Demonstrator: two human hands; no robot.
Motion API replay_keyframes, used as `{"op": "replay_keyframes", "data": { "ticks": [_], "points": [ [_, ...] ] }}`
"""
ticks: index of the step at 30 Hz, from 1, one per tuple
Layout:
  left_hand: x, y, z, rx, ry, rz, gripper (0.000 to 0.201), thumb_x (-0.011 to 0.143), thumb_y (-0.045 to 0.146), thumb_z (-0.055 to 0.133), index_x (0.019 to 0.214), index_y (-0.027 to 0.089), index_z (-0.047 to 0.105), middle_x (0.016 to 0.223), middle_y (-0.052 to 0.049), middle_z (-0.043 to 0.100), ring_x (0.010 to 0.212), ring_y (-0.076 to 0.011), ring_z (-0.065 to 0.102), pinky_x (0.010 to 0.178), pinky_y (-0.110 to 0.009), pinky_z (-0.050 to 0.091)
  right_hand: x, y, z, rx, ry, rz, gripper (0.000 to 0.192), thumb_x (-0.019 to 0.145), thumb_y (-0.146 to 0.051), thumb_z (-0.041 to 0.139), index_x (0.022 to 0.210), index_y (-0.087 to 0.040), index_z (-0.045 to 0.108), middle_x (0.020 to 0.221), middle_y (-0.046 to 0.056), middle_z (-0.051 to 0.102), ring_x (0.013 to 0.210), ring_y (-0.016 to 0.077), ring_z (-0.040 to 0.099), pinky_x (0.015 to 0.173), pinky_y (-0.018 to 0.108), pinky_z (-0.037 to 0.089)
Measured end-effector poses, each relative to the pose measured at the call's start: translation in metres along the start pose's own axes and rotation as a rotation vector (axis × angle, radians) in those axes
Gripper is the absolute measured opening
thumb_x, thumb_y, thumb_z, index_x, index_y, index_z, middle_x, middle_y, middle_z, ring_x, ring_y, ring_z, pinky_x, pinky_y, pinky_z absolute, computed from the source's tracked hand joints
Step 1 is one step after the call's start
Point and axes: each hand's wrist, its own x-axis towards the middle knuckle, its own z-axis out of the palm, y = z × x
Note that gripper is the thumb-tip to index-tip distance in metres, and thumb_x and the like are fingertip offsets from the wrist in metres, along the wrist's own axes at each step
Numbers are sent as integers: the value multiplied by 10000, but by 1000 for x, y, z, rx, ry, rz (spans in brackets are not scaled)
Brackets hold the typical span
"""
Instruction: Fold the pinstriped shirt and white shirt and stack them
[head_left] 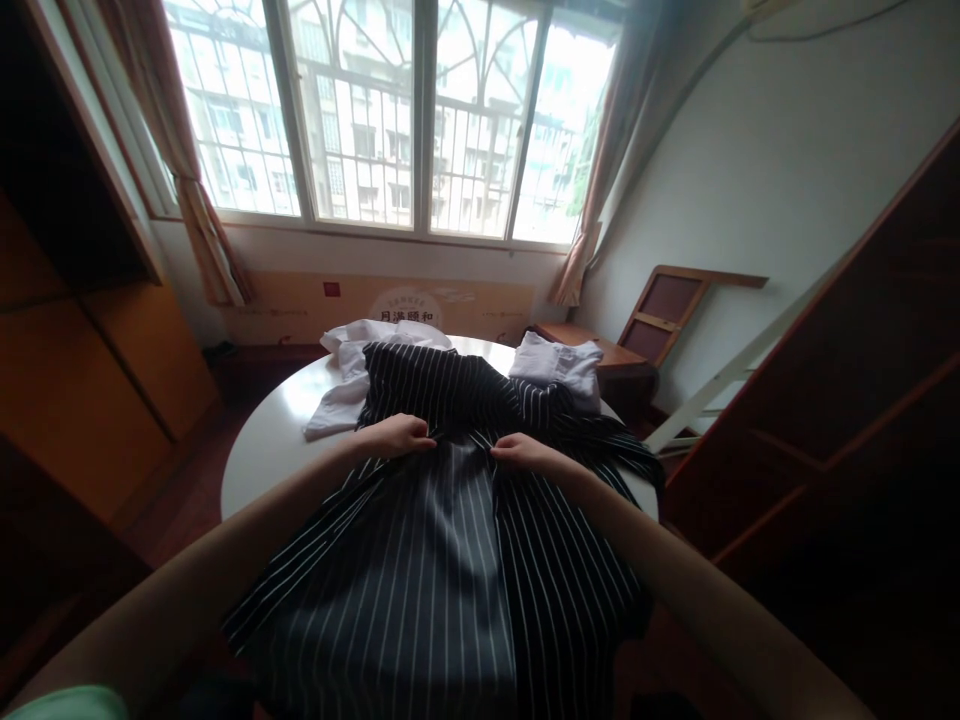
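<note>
1. The shirt (450, 540) is lying on the round table (262, 440), and its bottom part is hanging over the near edge toward the person
2. It is black with thin white stripes, and the middle panel is looking a bit greyer and flatter than the sides
3. The left hand (396, 436) is pinching the cloth near the middle, with the fingers closed on it
4. The right hand (525, 453) is pinching the cloth just beside it, fingers closed on it too, and the two hands are sitting close but not touching
5. It looks like the person is pulling the two front edges in toward the middle, so this seems to be an early fold
6. The next move is calling for even pulls from both hands, so the stripes are staying straight and the cloth is lying flat
7. A white top (352, 375) is lying loose behind the shirt on the left
8. A folded white pile (559, 365) is sitting at the back right
9. A big window (390, 110) is shining behind it all
</note>
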Motion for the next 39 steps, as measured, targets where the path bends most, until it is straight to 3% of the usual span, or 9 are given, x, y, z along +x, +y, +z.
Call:
{"op": "replay_keyframes", "data": {
  "ticks": [3, 6, 11, 15, 19, 22, 28, 33, 39],
  "points": [
    [7, 13, 6, -257, -213, -17, 313, 603, 454, 655, 479, 177, 581, 446, 3, 514, 400, -108, 432, 435, -226, 319, 1, 0, -9, 159, -77, 69, 199, 669, -277, 606, 524, -145, 571, 496, -6, 564, 485, 113, 528, 523, 233, 425],
    [18, 13, 19, -177, -363, -26, 385, 717, 464, 537, 479, 166, 591, 499, -34, 568, 446, -127, 500, 470, -229, 366, 4, -4, -14, -5, -53, 157, 283, 712, -283, 563, 464, -149, 542, 453, 8, 540, 460, 126, 516, 496, 242, 407],
    [41, -5, 43, 220, 189, 136, 144, 769, 216, 481, 740, 176, 617, 754, -21, 615, 713, -144, 559, 669, -231, 412, 15, -13, -2, -557, 333, -50, 197, 718, -325, 566, 610, -161, 548, 630, 30, 590, 618, 153, 552, 576, 245, 389],
    [47, -12, 58, 471, 132, 55, 238, 770, 323, 500, 945, 195, 596, 945, -62, 583, 868, -203, 551, 728, -281, 433, 24, -19, 20, -748, 361, -238, 234, 700, -337, 583, 825, -143, 544, 848, 74, 596, 768, 173, 556, 658, 247, 391],
    [44, -13, 62, 652, 182, -14, 357, 766, 419, 492, 1030, 196, 581, 1029, -126, 532, 951, -290, 511, 732, -365, 440, 29, -19, 26, -872, 263, -221, 258, 657, -210, 596, 890, -117, 535, 916, 115, 592, 843, 212, 556, 685, 257, 391],
    [44, -13, 62, 664, 160, -32, 282, 793, 303, 466, 1017, 187, 591, 1037, -138, 528, 956, -288, 502, 730, -363, 437, 29, -18, 20, -897, 249, -179, 231, 663, -120, 553, 894, -122, 543, 909, 112, 607, 839, 215, 568, 666, 251, 387],
    [58, -16, 79, 417, 283, 20, 258, 788, 114, 403, 914, 139, 627, 936, -96, 580, 914, -197, 519, 819, -289, 403, 33, -19, 18, -780, 222, -148, 310, 653, -367, 640, 855, -138, 588, 838, 79, 635, 772, 216, 583, 602, 249, 392],
    [62, -29, 89, 249, 355, 32, 178, 745, 227, 546, 880, 162, 642, 926, -72, 579, 897, -198, 521, 823, -302, 405, 31, -20, 18, -688, 102, -207, 90, 670, -173, 626, 748, -132, 640, 756, 39, 650, 715, 145, 584, 608, 199, 397],
    [62, -33, 87, 25, 394, 30, 80, 695, 152, 592, 754, 157, 647, 813, -40, 608, 835, -171, 557, 784, -280, 420, 25, -28, 12, -715, 77, -113, 96, 706, -125, 559, 757, -129, 640, 808, 43, 655, 756, 142, 582, 623, 186, 398]
  ]
}}
